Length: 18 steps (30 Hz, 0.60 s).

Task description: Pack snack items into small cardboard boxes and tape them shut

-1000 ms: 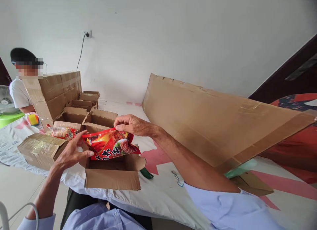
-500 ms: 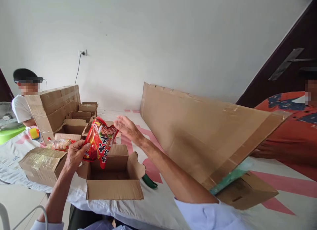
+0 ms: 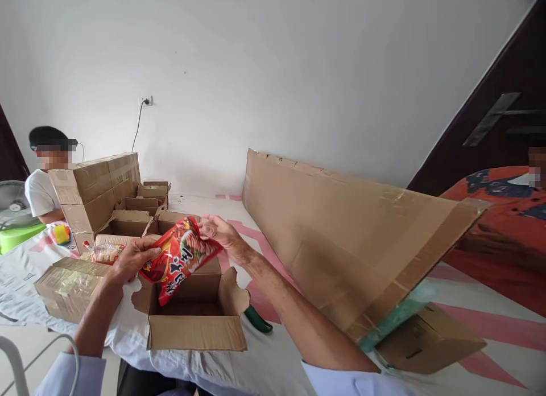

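Observation:
A red printed food packet (image 3: 181, 260) hangs tilted above an open cardboard box (image 3: 197, 333). My left hand (image 3: 133, 260) pinches the packet's left edge between thumb and fingers. At the packet's upper right side, my right hand (image 3: 224, 235) has its fingers closed on the edge. The box's flaps are spread outward, and the packet partly covers its opening. Just right of the box lies a dark green object (image 3: 258, 320), partly hidden by the flap. Left of my left hand is a clear packet with reddish contents (image 3: 104, 252).
A taped carton (image 3: 70, 288) stands at left, with stacked cartons (image 3: 94, 180) and several open boxes (image 3: 130, 221) behind. A large cardboard sheet (image 3: 341, 242) leans at right, above another box (image 3: 430, 339). One person (image 3: 42, 194) is at left, another (image 3: 499, 231) at right.
My right hand, earlier raised with fingers stretched out at the packet's corner, now grips its edge. The packet has turned and stretched toward the right, lying lower over the box.

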Each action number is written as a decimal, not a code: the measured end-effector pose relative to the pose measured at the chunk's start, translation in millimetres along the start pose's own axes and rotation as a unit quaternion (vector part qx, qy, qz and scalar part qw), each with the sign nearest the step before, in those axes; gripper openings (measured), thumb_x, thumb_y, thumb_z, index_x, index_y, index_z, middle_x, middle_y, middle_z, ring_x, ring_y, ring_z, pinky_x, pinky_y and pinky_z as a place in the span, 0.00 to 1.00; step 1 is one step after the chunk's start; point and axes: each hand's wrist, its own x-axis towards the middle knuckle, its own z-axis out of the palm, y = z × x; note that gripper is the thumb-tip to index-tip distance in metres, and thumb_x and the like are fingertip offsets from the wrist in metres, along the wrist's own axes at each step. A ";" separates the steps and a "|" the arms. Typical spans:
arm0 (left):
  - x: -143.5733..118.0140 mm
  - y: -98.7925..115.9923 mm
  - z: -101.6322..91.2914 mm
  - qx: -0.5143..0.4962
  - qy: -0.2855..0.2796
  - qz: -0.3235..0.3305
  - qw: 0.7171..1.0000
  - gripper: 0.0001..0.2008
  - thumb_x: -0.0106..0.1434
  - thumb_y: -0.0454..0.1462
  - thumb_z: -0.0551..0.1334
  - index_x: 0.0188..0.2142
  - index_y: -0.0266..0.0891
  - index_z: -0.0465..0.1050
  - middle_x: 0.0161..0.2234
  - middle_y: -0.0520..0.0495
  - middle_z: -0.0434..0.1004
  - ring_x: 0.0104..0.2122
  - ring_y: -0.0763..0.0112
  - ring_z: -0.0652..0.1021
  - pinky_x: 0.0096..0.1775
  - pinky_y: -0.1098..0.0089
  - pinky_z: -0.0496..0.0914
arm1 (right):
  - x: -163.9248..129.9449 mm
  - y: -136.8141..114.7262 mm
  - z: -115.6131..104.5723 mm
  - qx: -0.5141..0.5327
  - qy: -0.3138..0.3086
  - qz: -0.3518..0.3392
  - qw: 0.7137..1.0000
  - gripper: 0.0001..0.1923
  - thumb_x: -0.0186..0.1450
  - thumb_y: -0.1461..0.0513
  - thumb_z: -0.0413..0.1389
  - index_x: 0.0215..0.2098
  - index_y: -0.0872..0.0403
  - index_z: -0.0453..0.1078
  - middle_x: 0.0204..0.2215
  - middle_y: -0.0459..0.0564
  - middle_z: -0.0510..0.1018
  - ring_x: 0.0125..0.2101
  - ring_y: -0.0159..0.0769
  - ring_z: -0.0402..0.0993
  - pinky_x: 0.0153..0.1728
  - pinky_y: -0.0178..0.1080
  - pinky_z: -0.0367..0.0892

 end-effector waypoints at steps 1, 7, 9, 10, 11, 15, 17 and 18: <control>2.1 9.5 -2.9 0.039 -0.051 -0.002 0.998 0.19 0.52 0.51 0.80 0.27 0.38 0.85 0.22 0.47 0.80 0.19 0.71 0.74 0.22 0.72 0.70 | 0.9 -7.6 -3.9 -0.039 -0.016 0.002 0.999 0.42 0.50 0.43 0.79 0.57 0.50 0.78 0.54 0.56 0.84 0.53 0.49 0.82 0.47 0.43 0.79; 27.1 59.8 -2.5 0.205 -0.153 0.046 0.966 0.11 0.55 0.44 0.77 0.27 0.39 0.86 0.23 0.47 0.81 0.22 0.67 0.77 0.25 0.71 0.70 | -4.2 -27.0 0.6 -0.217 -0.234 0.075 0.945 0.24 0.53 0.50 0.77 0.43 0.55 0.83 0.39 0.50 0.87 0.39 0.43 0.83 0.41 0.41 0.75; 30.6 61.8 -3.9 0.190 0.006 0.130 0.973 0.13 0.54 0.44 0.78 0.35 0.38 0.88 0.32 0.44 0.86 0.30 0.65 0.82 0.31 0.70 0.75 | -9.4 -17.3 6.0 -0.163 -0.165 0.059 0.971 0.24 0.54 0.49 0.76 0.41 0.55 0.82 0.36 0.49 0.86 0.36 0.42 0.82 0.39 0.41 0.75; 29.7 58.8 -5.1 0.165 0.105 0.166 0.966 0.18 0.55 0.46 0.78 0.41 0.38 0.88 0.38 0.42 0.87 0.36 0.63 0.83 0.36 0.69 0.76 | -11.9 -10.2 8.7 -0.118 -0.114 0.045 0.985 0.25 0.54 0.48 0.76 0.42 0.54 0.82 0.36 0.49 0.87 0.36 0.42 0.82 0.39 0.42 0.75; 27.1 53.3 -5.7 0.135 0.186 0.185 0.956 0.23 0.56 0.49 0.77 0.48 0.38 0.86 0.44 0.41 0.87 0.40 0.61 0.84 0.39 0.68 0.78 | -14.0 -2.3 11.7 -0.068 -0.062 0.030 0.995 0.27 0.53 0.47 0.77 0.43 0.53 0.82 0.37 0.49 0.87 0.36 0.42 0.83 0.40 0.43 0.76; 9.4 18.1 4.7 0.016 0.118 0.088 0.989 0.36 0.61 0.59 0.74 0.59 0.38 0.81 0.49 0.36 0.87 0.43 0.54 0.86 0.41 0.63 0.80 | -17.3 26.8 28.5 0.095 0.075 -0.019 0.992 0.31 0.49 0.45 0.79 0.44 0.51 0.81 0.41 0.49 0.89 0.39 0.44 0.83 0.46 0.46 0.77; 4.3 2.8 16.3 -0.048 0.025 0.050 0.997 0.36 0.58 0.60 0.76 0.56 0.36 0.82 0.45 0.35 0.88 0.41 0.51 0.87 0.41 0.60 0.81 | -17.7 34.8 37.5 0.120 0.086 -0.025 0.989 0.30 0.50 0.46 0.79 0.44 0.50 0.81 0.43 0.50 0.89 0.41 0.45 0.84 0.48 0.46 0.77; 3.8 -2.3 21.7 -0.075 0.010 0.047 0.996 0.35 0.56 0.59 0.77 0.53 0.36 0.83 0.43 0.36 0.89 0.40 0.50 0.88 0.41 0.59 0.82 | -18.1 37.0 40.8 0.122 0.075 -0.023 0.989 0.29 0.51 0.46 0.79 0.44 0.51 0.82 0.43 0.50 0.89 0.41 0.45 0.84 0.49 0.46 0.77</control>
